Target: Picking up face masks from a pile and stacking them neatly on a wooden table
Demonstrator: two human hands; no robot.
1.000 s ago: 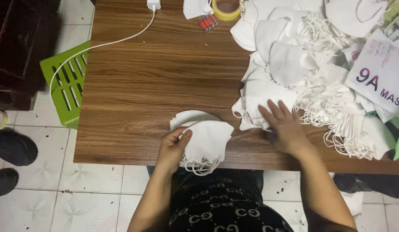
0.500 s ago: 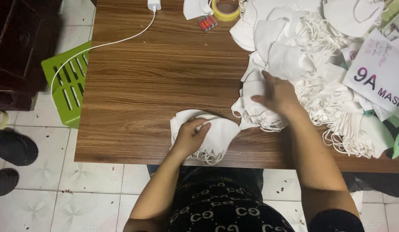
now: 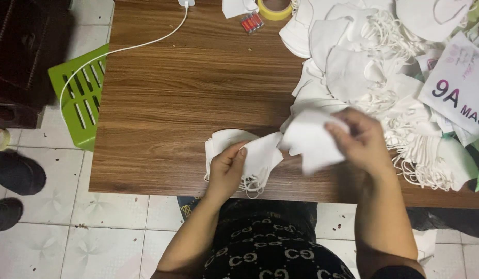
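Item: folded white mask (image 3: pixel 309 142), pinched closed in right hand (image 3: pixel 361 142) grip, lifted off the surface (image 3: pixel 177 103). Left hand (image 3: pixel 226 168) presses the small mask stack (image 3: pixel 250 155) just left of it. Loose mask heap (image 3: pixel 363 67) behind. Step, judged: stacking; placement needs edges aligned.

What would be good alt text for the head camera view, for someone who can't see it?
Seen from above, a person's right hand lifts a white face mask while the left hand rests on a small stack of masks at the near edge of a wooden table. A big heap of masks covers the table's right side, with a roll of tape at the far edge.
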